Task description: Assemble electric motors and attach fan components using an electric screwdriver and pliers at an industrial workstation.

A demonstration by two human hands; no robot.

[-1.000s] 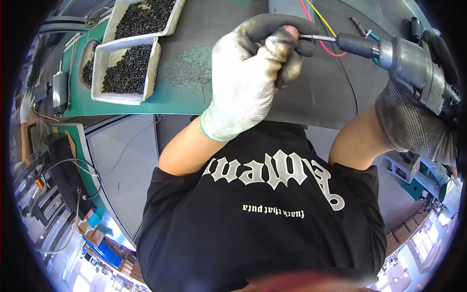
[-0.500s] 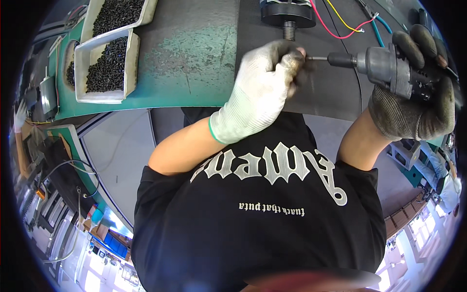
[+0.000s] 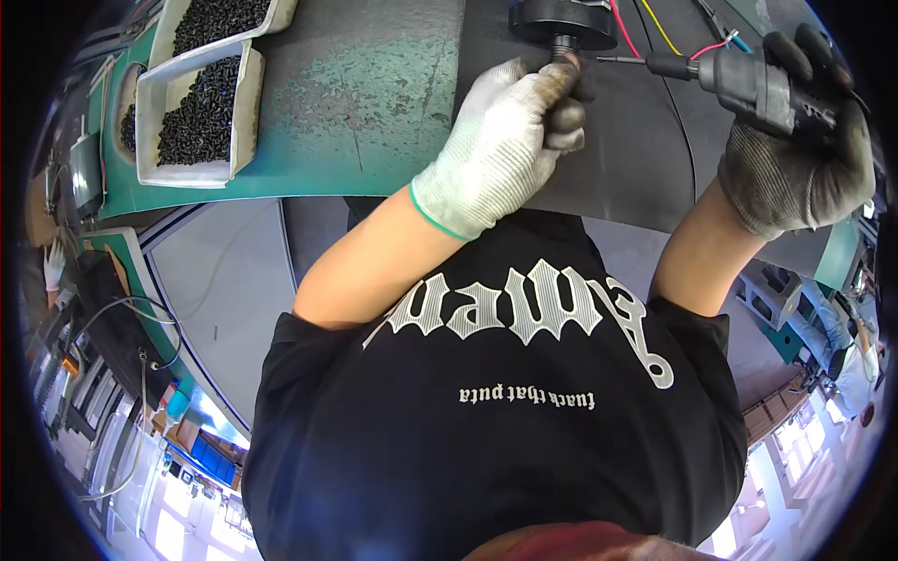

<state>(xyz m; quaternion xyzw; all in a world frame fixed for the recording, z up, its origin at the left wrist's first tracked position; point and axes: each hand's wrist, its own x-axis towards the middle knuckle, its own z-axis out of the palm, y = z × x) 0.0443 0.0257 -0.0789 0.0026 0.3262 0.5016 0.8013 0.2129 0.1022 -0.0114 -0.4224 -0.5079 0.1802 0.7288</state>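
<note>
My left hand (image 3: pixel 510 140), in a white glove with dirty fingertips, is closed in a pinch close below the threaded shaft (image 3: pixel 564 45) of a round black motor-like part (image 3: pixel 557 17). Whatever sits between those fingertips is hidden or too small to name. In my right hand (image 3: pixel 795 178), gloved in dark grey, is a black power screwdriver (image 3: pixel 748 89), its fingers wrapped round the body. Its thin bit (image 3: pixel 622 60) points left at my left fingertips, with a small gap between.
White bins (image 3: pixel 245 117) full of small black screw-like pieces stand at the left on the worn green tabletop (image 3: pixel 365 103). Red (image 3: pixel 625 28) and yellow wires (image 3: pixel 659 26) lie right of the black part on a dark mat (image 3: pixel 636 178). Another person's gloved hand (image 3: pixel 54 265) shows far left.
Both my hands have moved away from my body, toward the black part's shaft. The bit, earlier at my left fingertips, now stands slightly apart from them. The view has shifted a little.
</note>
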